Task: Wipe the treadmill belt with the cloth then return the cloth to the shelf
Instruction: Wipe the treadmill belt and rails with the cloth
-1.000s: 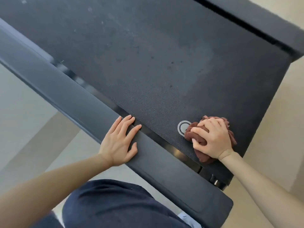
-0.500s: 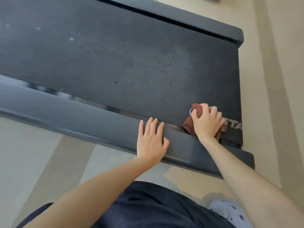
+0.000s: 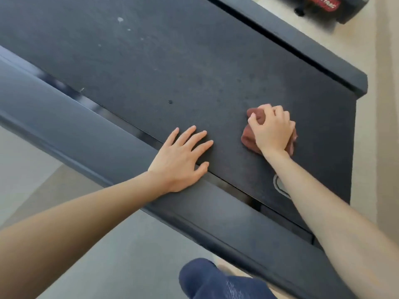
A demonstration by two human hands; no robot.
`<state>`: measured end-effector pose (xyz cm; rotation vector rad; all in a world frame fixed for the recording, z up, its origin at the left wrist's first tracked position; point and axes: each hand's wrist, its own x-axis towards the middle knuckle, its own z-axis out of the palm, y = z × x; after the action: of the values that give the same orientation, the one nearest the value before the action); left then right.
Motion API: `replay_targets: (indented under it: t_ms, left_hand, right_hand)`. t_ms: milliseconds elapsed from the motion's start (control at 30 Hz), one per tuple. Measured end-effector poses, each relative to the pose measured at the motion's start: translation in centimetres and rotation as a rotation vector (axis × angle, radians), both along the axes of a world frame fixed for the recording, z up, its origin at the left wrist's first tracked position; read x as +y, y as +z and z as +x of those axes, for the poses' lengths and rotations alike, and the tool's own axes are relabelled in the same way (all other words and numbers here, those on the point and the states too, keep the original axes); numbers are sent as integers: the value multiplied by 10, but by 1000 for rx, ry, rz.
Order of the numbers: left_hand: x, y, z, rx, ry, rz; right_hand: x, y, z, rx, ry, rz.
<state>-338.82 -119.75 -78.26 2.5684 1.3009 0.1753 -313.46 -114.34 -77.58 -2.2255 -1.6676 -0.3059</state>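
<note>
The dark treadmill belt [image 3: 172,65] runs diagonally across the head view, with pale specks near its far end. A bunched reddish-brown cloth [image 3: 249,137] lies on the belt near its rear end. My right hand [image 3: 272,128] grips the cloth from above, fingers curled into it and pressing it on the belt. My left hand [image 3: 183,158] lies flat with spread fingers, its palm on the near side rail [image 3: 75,130] and its fingertips on the belt. No shelf is in view.
A far side rail [image 3: 302,52] borders the belt. A dark object with a red label [image 3: 319,5] sits on the pale floor at the top right. My knee in dark blue trousers [image 3: 216,279] is at the bottom.
My right hand has pushed the cloth away from the logo at the belt's near edge toward the middle. My left hand has slid forward so its fingers reach onto the belt.
</note>
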Motion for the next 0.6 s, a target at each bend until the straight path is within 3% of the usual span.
replay_targets:
  t_ms: [100, 200, 300, 533, 600]
  left_hand:
    - [2, 0, 0, -24, 35, 20]
    - [0, 2, 0, -15, 32, 10]
    - [2, 5, -2, 32, 20, 8]
    - [-4, 13, 3, 152, 11, 3]
    - [-5, 15, 2, 157, 1, -23]
  right_hand:
    - [78, 1, 12, 16, -54, -21]
    - [100, 1, 13, 27, -60, -40]
    - [71, 0, 15, 14, 20, -61]
    - [-61, -9, 33, 6, 508, 33]
    - [-56, -12, 55, 71, 528, 28]
